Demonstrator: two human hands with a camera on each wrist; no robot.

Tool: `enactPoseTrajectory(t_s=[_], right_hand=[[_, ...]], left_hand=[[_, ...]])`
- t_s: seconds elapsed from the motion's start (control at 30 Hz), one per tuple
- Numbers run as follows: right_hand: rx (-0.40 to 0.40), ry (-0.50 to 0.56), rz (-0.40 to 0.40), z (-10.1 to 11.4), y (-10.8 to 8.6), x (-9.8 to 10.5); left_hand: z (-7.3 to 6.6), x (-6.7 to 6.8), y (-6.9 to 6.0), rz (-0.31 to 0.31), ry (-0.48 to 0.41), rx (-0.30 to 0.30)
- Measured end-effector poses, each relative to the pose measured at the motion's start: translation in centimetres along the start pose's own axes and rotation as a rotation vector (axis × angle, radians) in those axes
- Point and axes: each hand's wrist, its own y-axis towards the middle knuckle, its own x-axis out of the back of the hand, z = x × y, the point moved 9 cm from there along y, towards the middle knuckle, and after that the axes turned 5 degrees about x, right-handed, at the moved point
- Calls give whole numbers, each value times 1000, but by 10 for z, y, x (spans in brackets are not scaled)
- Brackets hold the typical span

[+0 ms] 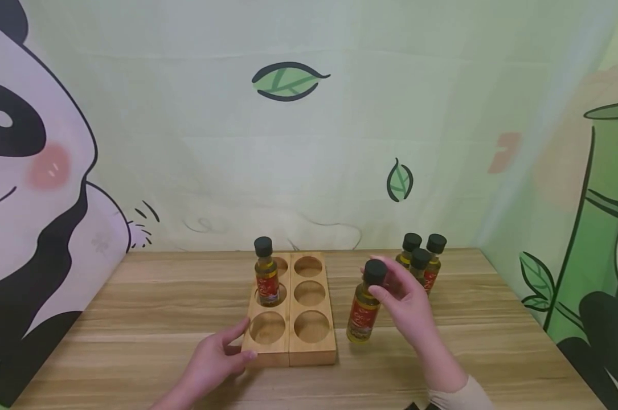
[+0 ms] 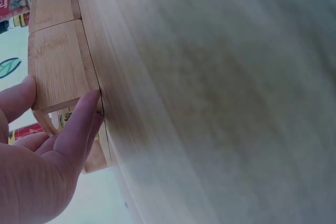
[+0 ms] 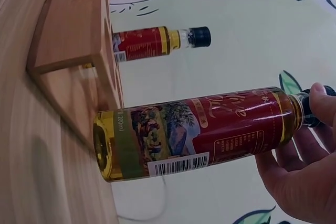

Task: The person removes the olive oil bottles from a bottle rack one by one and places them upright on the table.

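"Nearest?"
"The left hand, gripping the near-left corner of the wooden rack; one bottle stands in its middle-left hole."
"Then?"
"The right hand pinches a second bottle near its cap, beside the rack; gripped so high, its base could swing and clip wood."

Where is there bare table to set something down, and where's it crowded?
Bare table lies left of the rack, beyond the left hand, and right of the right hand and three clustered bottles. The rack's right column is empty. Crowded: around those bottles, the right hand close in front.
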Motion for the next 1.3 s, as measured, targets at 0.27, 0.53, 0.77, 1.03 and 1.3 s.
enactPoseTrajectory(t_s=[0.27,0.53,0.77,1.03,1.3], right_hand=[[-13,-60,-78,-9,-10,26],[-45,-115,-115,-18,-18,50],[-102,-153,-138,-24,-23,70],[-104,-166,-186,-27,-25,89],[-121,-213,-226,-34,-27,107]], left_hand=[[1,-1,1,2,-6,16],[0,-1,1,-1,1,22],[0,0,0,-6,4,23],[0,-1,0,3,-16,19],[0,0,-1,-11,5,35]])
